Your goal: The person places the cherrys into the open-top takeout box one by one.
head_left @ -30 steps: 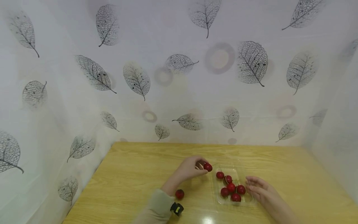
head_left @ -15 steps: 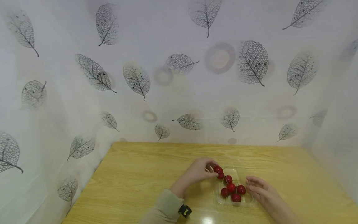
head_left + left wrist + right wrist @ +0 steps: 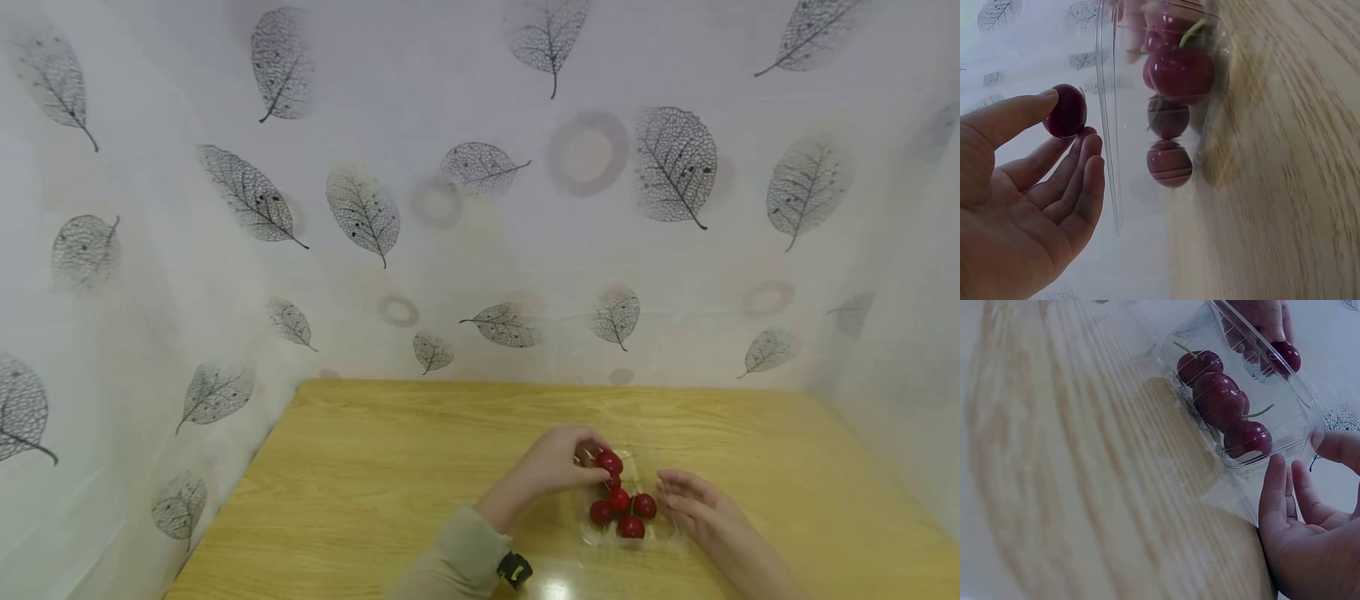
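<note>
A dark red cherry is pinched between the thumb and fingers of my left hand. In the head view this cherry overlaps the far left part of a clear plastic container. From the left wrist, it shows just above the container's rim. Several cherries lie inside, some with green stems. My right hand is at the container's right side, its fingers relaxed. In the right wrist view, those fingertips are right at the plastic wall, with the thumb near the rim.
The container stands on a wood-grain table. Behind it and at the sides hangs a pale sheet printed with leaves. A black band with a yellow mark is on my left wrist, beside the light sleeve.
My left hand has carried the cherry rightward from the container's left edge to over it. A loose cherry on the table is now hidden by my left arm. The right hand has stayed put.
</note>
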Demonstrator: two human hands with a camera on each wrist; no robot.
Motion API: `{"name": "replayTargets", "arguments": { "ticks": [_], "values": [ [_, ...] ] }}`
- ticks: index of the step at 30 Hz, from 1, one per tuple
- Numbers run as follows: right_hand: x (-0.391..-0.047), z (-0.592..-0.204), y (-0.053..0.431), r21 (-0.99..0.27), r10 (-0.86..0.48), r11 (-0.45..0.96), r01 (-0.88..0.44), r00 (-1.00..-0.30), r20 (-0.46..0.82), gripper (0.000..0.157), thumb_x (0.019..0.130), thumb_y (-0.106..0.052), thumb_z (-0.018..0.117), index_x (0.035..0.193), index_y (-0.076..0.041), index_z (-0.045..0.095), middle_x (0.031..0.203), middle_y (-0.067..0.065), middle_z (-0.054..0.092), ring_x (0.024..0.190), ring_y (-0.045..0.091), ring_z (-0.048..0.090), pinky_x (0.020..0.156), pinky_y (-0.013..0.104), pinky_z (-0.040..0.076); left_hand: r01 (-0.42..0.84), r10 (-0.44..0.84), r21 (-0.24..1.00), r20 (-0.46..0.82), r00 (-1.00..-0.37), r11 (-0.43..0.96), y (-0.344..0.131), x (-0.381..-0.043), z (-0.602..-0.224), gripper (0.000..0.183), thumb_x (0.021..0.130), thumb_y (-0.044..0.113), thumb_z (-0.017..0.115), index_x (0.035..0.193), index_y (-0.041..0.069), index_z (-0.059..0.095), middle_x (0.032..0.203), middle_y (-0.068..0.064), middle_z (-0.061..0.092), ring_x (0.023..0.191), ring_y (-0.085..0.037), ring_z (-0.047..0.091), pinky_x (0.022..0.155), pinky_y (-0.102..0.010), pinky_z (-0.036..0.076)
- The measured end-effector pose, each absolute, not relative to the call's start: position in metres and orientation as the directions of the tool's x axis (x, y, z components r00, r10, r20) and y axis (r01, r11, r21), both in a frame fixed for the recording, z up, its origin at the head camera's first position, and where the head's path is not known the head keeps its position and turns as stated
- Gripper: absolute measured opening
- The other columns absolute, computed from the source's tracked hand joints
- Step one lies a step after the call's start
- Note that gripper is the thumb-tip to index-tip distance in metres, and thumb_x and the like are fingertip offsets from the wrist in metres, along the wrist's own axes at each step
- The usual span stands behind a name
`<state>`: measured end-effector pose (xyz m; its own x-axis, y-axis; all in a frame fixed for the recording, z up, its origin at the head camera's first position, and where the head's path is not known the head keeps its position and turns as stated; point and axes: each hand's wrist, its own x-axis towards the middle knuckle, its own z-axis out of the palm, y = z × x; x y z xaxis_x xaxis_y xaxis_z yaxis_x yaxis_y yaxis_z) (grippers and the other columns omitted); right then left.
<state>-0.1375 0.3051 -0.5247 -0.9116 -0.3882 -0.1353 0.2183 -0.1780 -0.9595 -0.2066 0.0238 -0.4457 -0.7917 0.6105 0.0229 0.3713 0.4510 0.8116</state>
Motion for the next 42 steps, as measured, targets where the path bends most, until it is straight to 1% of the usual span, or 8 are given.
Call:
{"name": "replayTargets", "arguments": {
  "ticks": [4,9,11,16,26,29,35,42],
  "values": [
    [-0.139,-0.525,0.306,-0.958,-0.405,-0.194,0.210,-0.907,-0.117,0.034,0.113,-0.004,0.040,0.130,-0.027,0.058,0.128,-0.019,0.067,0.121,-0.005,0.065,0.103,0.011,0.051,0.371,0.616,0.816,0.023,-0.787,0.443,0.030,-0.204,-0.444,0.032,0.090,0.008,0.083,0.121,0.005,0.074,0.109,-0.009,0.079,0.081,0.002,0.068,0.076,-0.011,0.056],
    [-0.140,-0.525,0.306,-0.961,-0.390,-0.163,0.223,-0.909,-0.145,0.030,0.113,-0.006,0.042,0.137,-0.018,0.055,0.128,-0.020,0.065,0.121,-0.006,0.064,0.103,0.011,0.051,0.361,0.606,0.821,0.023,-0.795,0.442,0.037,-0.200,-0.444,0.031,0.089,0.006,0.083,0.120,0.005,0.075,0.104,-0.007,0.079,0.078,0.004,0.065,0.073,-0.011,0.055],
    [-0.140,-0.526,0.306,-0.961,-0.392,-0.160,0.225,-0.908,-0.147,0.029,0.113,-0.006,0.042,0.137,-0.017,0.054,0.129,-0.020,0.065,0.121,-0.006,0.064,0.103,0.011,0.052,0.359,0.606,0.825,0.026,-0.795,0.436,0.040,-0.199,-0.446,0.032,0.088,0.005,0.084,0.118,0.005,0.075,0.101,-0.006,0.079,0.077,0.004,0.063,0.072,-0.010,0.054],
    [-0.140,-0.526,0.307,-0.958,-0.406,-0.176,0.225,-0.904,-0.137,0.030,0.113,-0.005,0.041,0.133,-0.022,0.056,0.129,-0.020,0.065,0.121,-0.005,0.064,0.103,0.011,0.052,0.367,0.605,0.811,0.019,-0.796,0.457,0.046,-0.196,-0.452,0.033,0.085,0.001,0.086,0.116,0.006,0.075,0.101,-0.005,0.079,0.078,0.004,0.064,0.072,-0.010,0.055],
    [-0.140,-0.525,0.306,-0.958,-0.391,-0.161,0.237,-0.906,-0.159,0.029,0.113,-0.006,0.042,0.135,-0.018,0.055,0.128,-0.018,0.065,0.120,-0.005,0.064,0.103,0.011,0.052,0.448,0.582,0.617,-0.021,-0.813,0.647,0.055,-0.192,-0.458,0.036,0.085,0.010,0.088,0.118,0.018,0.076,0.096,0.008,0.076,0.078,0.005,0.059,0.070,-0.009,0.050],
    [-0.140,-0.525,0.305,-0.957,-0.384,-0.159,0.244,-0.908,-0.167,0.028,0.113,-0.006,0.043,0.136,-0.017,0.055,0.127,-0.018,0.065,0.120,-0.005,0.065,0.103,0.011,0.052,0.445,0.571,0.595,-0.029,-0.821,0.670,0.056,-0.192,-0.458,0.035,0.086,0.011,0.088,0.118,0.019,0.076,0.094,0.009,0.075,0.078,0.004,0.059,0.070,-0.010,0.050],
    [-0.141,-0.524,0.306,-0.951,-0.390,-0.172,0.257,-0.904,-0.173,0.029,0.113,-0.006,0.042,0.133,-0.021,0.057,0.127,-0.018,0.066,0.120,-0.005,0.065,0.103,0.012,0.052,0.418,0.556,0.627,-0.029,-0.831,0.657,0.056,-0.192,-0.457,0.035,0.087,0.008,0.086,0.118,0.019,0.076,0.093,0.008,0.073,0.077,0.003,0.059,0.070,-0.011,0.050],
    [-0.141,-0.524,0.307,-0.949,-0.420,-0.187,0.254,-0.894,-0.157,0.029,0.113,-0.006,0.041,0.133,-0.022,0.056,0.128,-0.019,0.066,0.121,-0.005,0.064,0.104,0.012,0.052,0.389,0.555,0.708,-0.005,-0.832,0.589,0.053,-0.194,-0.460,0.032,0.087,0.005,0.085,0.116,0.014,0.076,0.097,0.005,0.074,0.082,0.002,0.063,0.072,-0.011,0.052]
  ]
}}
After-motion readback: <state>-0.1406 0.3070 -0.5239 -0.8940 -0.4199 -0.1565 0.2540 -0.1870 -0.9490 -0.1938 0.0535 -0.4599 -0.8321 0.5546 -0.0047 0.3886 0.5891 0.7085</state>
